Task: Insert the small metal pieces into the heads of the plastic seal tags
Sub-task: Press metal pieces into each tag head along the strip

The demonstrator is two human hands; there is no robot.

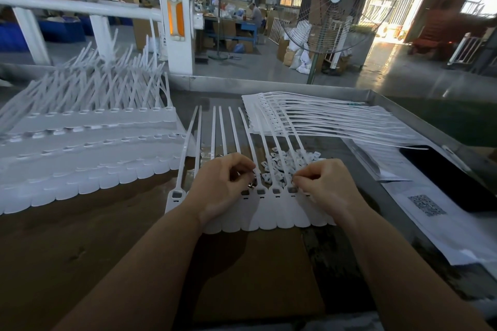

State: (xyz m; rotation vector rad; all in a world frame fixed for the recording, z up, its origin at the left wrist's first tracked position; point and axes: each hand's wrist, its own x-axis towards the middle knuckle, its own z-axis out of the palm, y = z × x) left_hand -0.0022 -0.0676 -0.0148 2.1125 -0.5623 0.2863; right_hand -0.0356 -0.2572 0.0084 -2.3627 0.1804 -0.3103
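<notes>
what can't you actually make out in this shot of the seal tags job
- Head view: the tag heads under the left hand are covered, so filled or empty is unknown.
- Head view: the curled fingers of the right hand hide whatever they pinch.
- Head view: the pile of metal pieces is too small and blurred to count.
- Head view: the black phone is cut off by the right edge.

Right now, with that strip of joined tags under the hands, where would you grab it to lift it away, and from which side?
Probably the strip of joined tags is best pinched at its flat scalloped near edge, from the person's side. That band is broad, joined and uncovered between the left hand and right hand; the thin tails beyond fan loose over the pile of small pieces.
</notes>
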